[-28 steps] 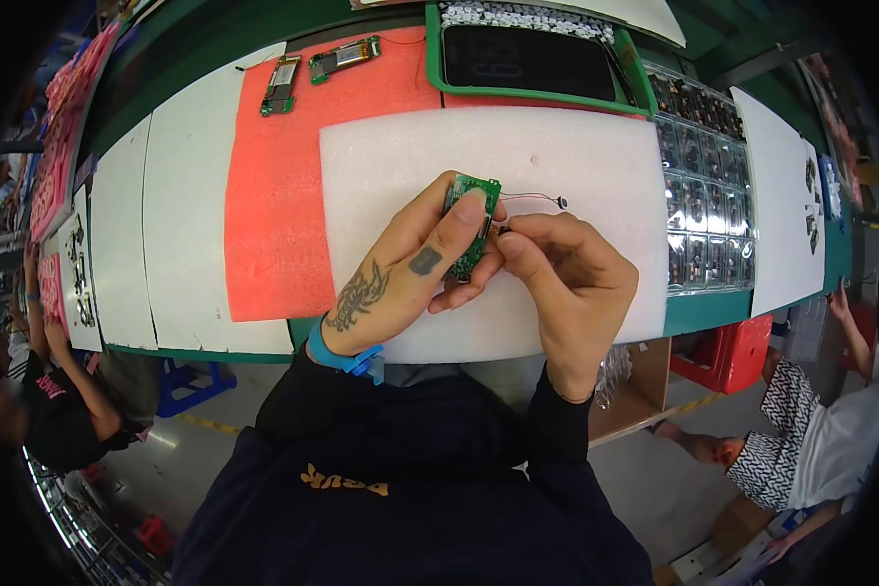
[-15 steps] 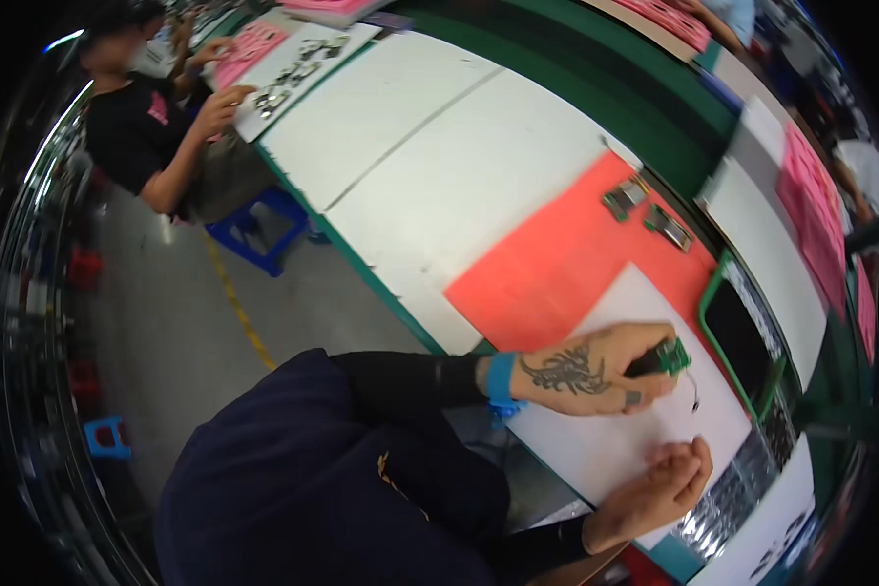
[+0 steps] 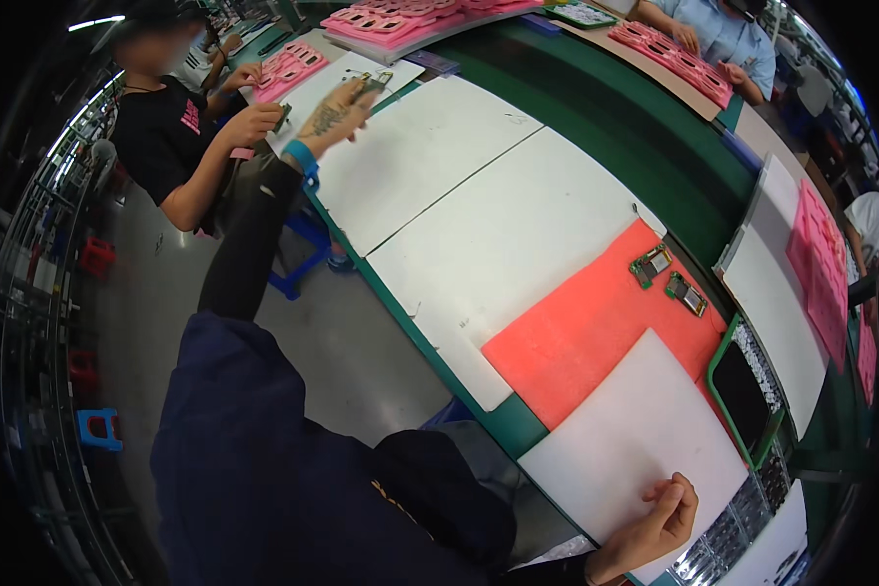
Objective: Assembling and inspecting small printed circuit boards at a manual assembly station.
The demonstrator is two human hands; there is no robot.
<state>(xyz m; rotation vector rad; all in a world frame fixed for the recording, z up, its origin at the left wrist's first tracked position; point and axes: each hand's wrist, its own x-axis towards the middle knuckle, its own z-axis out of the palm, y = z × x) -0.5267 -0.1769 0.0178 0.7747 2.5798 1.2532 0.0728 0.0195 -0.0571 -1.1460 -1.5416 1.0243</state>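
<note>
My left hand (image 3: 334, 109) is stretched far out to the left along the bench, with a blue band at its wrist. Its fingertips pinch a small green circuit board (image 3: 372, 82) over a white sheet (image 3: 337, 73) beside a seated co-worker (image 3: 171, 146). My right hand (image 3: 662, 516) rests on the white foam pad (image 3: 645, 430) close in front of me, fingers curled and holding nothing. Two more small green boards (image 3: 651, 264) (image 3: 687, 293) lie at the far edge of the orange mat (image 3: 586, 342).
A green-rimmed tray with a dark inside (image 3: 747, 391) stands right of the pad, and a clear compartment tray (image 3: 732, 542) lies below it. White pads (image 3: 498, 234) cover the bench's middle. Pink trays (image 3: 400, 20) and other workers (image 3: 723, 34) line the far side.
Both hands held the green board over the white pad. My right hand let go and stayed there; my left arm carried the board far left toward the co-worker, and my view swung left.
</note>
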